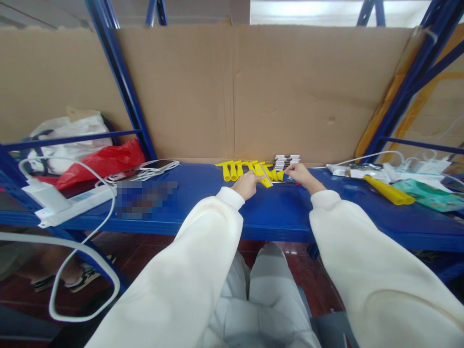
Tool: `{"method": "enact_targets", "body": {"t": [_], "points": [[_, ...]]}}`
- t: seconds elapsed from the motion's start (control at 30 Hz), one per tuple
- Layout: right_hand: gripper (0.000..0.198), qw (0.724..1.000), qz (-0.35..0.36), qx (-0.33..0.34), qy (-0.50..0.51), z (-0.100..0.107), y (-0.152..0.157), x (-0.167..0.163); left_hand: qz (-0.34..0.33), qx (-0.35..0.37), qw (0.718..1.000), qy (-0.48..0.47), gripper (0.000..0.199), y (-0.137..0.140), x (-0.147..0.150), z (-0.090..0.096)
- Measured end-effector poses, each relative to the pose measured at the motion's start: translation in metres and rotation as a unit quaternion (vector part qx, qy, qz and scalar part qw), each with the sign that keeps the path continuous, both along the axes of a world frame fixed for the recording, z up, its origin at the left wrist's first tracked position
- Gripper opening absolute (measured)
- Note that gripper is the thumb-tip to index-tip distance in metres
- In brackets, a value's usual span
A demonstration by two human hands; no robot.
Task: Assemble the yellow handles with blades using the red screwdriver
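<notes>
My left hand (pixel 247 185) is closed on a yellow scraper (pixel 267 181) that has a pale strip along its edge. The fingers of my right hand (pixel 300 175) are pinched together just right of the scraper; whatever they hold is too small to make out. Several more yellow scrapers (pixel 234 170) lie in a row behind my left hand. Between the hands and the cardboard is a stack of small white pieces (pixel 287 162) with dark bands. A thin rod with a reddish end (pixel 297 183) lies under my right hand, partly hidden.
The blue shelf table (pixel 217 212) is backed by a cardboard panel (pixel 290 92) between blue posts. A white power strip (pixel 76 205), cables and a phone (pixel 159 165) are at left. A yellow handle-shaped piece (pixel 388 190) and a green packet (pixel 427 194) lie at right.
</notes>
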State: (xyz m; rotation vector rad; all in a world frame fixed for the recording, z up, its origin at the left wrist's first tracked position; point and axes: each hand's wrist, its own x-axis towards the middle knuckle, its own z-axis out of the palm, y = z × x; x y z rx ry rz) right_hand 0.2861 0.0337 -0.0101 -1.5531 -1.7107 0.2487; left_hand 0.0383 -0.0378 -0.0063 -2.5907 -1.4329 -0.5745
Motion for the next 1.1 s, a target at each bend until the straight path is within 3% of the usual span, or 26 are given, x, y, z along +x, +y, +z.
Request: {"method": "enact_targets", "body": {"t": [0.13,0.23,0.33,0.67,0.93,1.1], "points": [[0.007,0.984,0.145,0.022,0.099,0.002,-0.021,-0.033,0.002,0.003,1.0,0.0,0.051,0.001,0.0,-0.001],[0.008,0.97,0.221,0.039,0.094,-0.002,-0.029,-0.05,0.005,0.01,1.0,-0.004,0.051,0.001,0.001,-0.001],[0.007,0.964,0.254,0.053,0.058,-0.006,-0.029,-0.056,0.005,0.012,1.0,-0.006,0.052,0.0,0.002,-0.001],[0.012,0.968,0.24,0.075,0.007,-0.009,-0.026,-0.056,0.003,0.012,1.0,-0.01,0.054,-0.006,0.006,0.0],[0.014,0.986,0.156,0.058,-0.003,-0.006,-0.039,-0.067,0.005,0.015,1.0,-0.007,0.053,-0.006,0.005,-0.001],[0.015,0.987,0.147,0.057,-0.021,-0.006,-0.042,-0.068,0.0,0.012,1.0,-0.002,0.053,-0.006,0.004,0.0]]}}
